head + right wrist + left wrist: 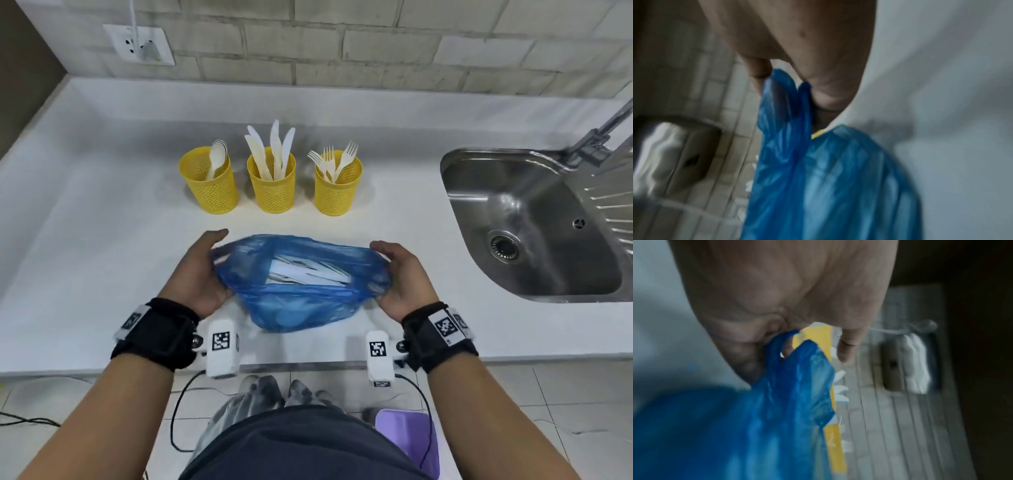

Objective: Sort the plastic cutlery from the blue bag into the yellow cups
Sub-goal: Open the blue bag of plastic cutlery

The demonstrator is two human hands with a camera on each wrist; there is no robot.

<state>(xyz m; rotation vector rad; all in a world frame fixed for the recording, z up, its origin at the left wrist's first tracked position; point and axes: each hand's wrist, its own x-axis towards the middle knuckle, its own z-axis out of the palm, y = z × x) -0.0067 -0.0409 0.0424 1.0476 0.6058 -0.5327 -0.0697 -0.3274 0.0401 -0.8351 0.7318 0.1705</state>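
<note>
I read this as the bag-opening step, both hands spreading the mouth. Left hand [200,270] at centre-left of the head frame has the left edge of the blue bag [301,301] bunched between thumb and curled fingers; the left wrist view shows plastic gathered into the palm, so that grip is closed on the bag. The bag sits low centre on the white counter [102,240], its mouth stretched wide, with white cutlery [308,272] lying crosswise inside. Behind it in mid-frame is a row of three yellow cups: spoon cup [210,181], knife cup [272,185], fork cup [337,188], each already holding some pieces. Right hand [399,281] at centre-right pinches the right edge likewise; the right wrist view confirms plastic between thumb and fingers. Sink [534,222] is at far right. To do this well I'd keep tension even and light since thin film tears easily, settle the bag on the counter so the opening stays up, then free one hand to pick while the other holds the rim. Both wrist views are blurred, so I can't tell finer finger detail.
</note>
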